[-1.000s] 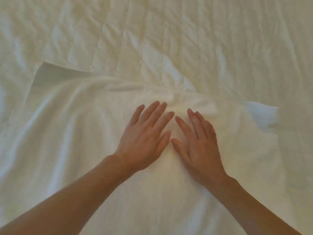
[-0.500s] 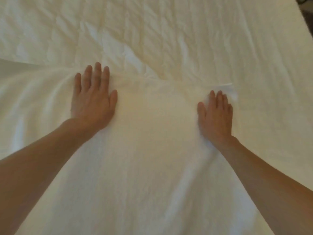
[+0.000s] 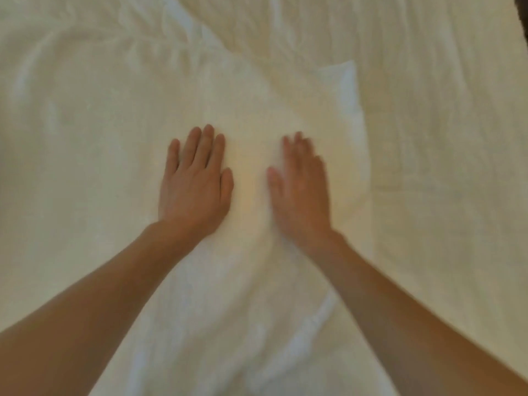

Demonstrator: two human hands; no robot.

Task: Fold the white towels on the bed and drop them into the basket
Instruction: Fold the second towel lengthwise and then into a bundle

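Note:
A large white towel (image 3: pixel 108 144) lies spread over the bed, its far right corner near the upper middle right. My left hand (image 3: pixel 195 181) rests flat, palm down, on the towel's middle with fingers nearly together. My right hand (image 3: pixel 301 187) lies flat on the towel just to its right, slightly blurred. Neither hand holds anything. No basket is in view.
The cream quilted bedcover (image 3: pixel 443 124) stretches to the right of the towel and beyond its far edge, rumpled near the top middle. A dark strip (image 3: pixel 524 18) marks the bed's edge at the top right corner.
Both hands slid apart along the towel's far edge, then came back together lower down on the towel's middle. The view has shifted to the right.

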